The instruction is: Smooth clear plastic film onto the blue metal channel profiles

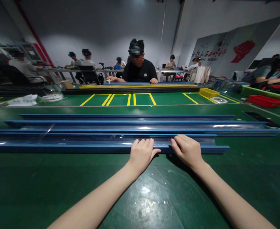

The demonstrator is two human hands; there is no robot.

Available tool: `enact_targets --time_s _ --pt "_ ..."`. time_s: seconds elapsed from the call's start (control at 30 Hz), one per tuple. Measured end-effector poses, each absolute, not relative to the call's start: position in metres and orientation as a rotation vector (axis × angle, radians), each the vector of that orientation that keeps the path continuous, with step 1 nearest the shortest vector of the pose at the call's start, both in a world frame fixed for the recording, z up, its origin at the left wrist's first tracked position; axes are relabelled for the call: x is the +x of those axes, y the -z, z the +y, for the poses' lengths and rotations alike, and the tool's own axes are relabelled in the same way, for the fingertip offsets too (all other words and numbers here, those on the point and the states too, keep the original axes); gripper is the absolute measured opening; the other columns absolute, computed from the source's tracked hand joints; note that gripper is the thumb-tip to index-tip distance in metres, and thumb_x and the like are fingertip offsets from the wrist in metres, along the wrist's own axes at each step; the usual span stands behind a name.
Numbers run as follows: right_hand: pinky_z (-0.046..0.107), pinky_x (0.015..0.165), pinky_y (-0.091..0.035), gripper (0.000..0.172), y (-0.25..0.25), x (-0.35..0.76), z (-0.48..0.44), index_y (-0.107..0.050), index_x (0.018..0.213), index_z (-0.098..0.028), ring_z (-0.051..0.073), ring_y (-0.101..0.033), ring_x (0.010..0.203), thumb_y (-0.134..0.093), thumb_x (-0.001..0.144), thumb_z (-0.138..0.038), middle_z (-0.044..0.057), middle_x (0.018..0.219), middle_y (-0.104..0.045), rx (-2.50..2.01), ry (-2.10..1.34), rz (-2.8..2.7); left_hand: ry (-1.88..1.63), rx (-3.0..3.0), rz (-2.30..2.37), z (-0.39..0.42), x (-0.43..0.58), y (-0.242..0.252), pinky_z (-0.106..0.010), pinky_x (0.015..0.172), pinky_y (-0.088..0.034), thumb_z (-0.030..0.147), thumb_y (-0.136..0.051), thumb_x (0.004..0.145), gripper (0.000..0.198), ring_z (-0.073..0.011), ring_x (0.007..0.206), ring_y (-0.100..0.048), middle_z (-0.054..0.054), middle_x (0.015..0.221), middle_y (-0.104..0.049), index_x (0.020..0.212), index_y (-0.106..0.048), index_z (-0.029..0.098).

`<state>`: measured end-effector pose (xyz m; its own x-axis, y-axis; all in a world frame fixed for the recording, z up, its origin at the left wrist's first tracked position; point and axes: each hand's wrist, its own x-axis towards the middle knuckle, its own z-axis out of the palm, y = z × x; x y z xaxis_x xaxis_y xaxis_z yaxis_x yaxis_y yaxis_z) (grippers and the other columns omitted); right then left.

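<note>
A long clear plastic channel with blue edges (pixel 82 148) lies across the green table nearest to me. My left hand (pixel 142 154) is closed on its front blue edge, fingers curled over and thumb stretched to the right. A short way to the right, my right hand (pixel 187 148) is also closed on this edge; its fingertips are hidden. Just behind lies a second blue-edged clear channel (pixel 178 122), reaching further right. The blue strip of another channel (pixel 120 117) shows behind that one.
A dark flat object (pixel 256 117) lies at the channels' right end. Beyond are yellow tape lines (pixel 131 100), a yellow tray (pixel 209 93), a red tray (pixel 264 101) and white crumpled material (pixel 23 100). A co-worker (pixel 140 70) sits opposite, with long strips before them.
</note>
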<state>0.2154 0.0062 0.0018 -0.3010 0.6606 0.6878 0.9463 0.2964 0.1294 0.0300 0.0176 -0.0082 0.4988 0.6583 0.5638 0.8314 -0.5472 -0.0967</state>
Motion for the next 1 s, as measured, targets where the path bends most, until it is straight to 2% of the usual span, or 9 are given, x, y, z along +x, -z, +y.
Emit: enact_targets --time_s 0.23,0.73,1.0 --pt "0.022 0.051 -0.023 0.035 0.004 0.213 0.014 -0.045 0.052 -0.018 0.008 -0.041 0.051 -0.039 0.082 -0.033 -0.001 0.051 -0.047 -1.453 0.664 -2.045 0.694 -2.396 -1.254 0.018 0.030 0.008 -0.030 0.060 -0.030 0.050 -0.042 0.078 0.036 -0.0172 0.065 -0.052 -0.002 0.068 -0.056 0.075 -0.050 0.016" --pt "0.023 0.049 -0.022 0.036 0.001 0.209 0.016 -0.048 0.048 -0.018 0.008 -0.042 0.048 -0.041 0.081 -0.030 -0.001 0.048 -0.048 -1.408 0.801 -2.047 0.709 -2.418 -1.260 0.017 0.030 0.006 -0.031 0.064 -0.031 0.049 -0.046 0.077 0.033 -0.0175 0.069 -0.051 -0.002 0.072 -0.056 0.077 -0.052 0.017" --pt "0.023 0.046 -0.020 0.041 0.003 0.209 0.022 -0.052 0.048 -0.017 0.008 -0.042 0.045 -0.035 0.084 -0.029 0.000 0.047 -0.051 -1.462 0.787 -2.018 0.727 -2.428 -1.257 0.017 0.030 0.008 -0.033 0.068 -0.031 0.046 -0.041 0.081 0.033 -0.0189 0.071 -0.051 -0.005 0.072 -0.057 0.077 -0.052 0.016"
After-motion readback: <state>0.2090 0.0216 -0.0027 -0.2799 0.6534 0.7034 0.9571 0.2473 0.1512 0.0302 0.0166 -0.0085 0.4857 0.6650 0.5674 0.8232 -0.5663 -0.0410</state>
